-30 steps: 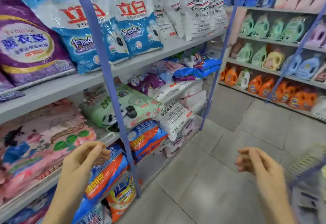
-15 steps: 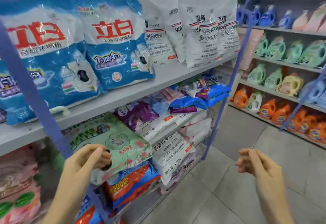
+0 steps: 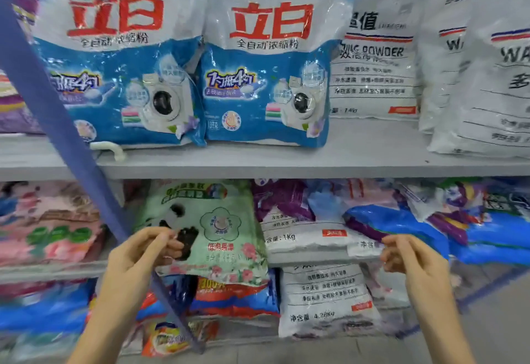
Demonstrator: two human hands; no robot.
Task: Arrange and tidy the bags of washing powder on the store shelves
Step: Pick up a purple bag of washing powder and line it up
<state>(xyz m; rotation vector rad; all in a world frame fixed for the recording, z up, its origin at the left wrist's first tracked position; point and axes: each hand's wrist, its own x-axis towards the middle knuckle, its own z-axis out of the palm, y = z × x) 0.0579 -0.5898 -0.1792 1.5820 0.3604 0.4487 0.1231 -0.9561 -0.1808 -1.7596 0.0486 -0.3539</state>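
Two blue-and-white washing powder bags stand upright side by side on the upper grey shelf, with white washing powder bags to their right. Below, a green panda bag leans out of the middle shelf, beside a heap of purple, white and blue bags. My left hand hovers in front of the green bag, fingers loosely curled, holding nothing. My right hand hangs in front of the white bags, also loosely curled and holding nothing.
A blue shelf upright slants across the left in front of the shelves. Pink bags lie at the middle left. Orange and blue bags and a large white bag fill the lower shelf. Grey floor shows at the lower right.
The view has turned left and closed in on the shelves; the aisle and bottle shelves have left the frame. Both hands keep their loose, raised pose.
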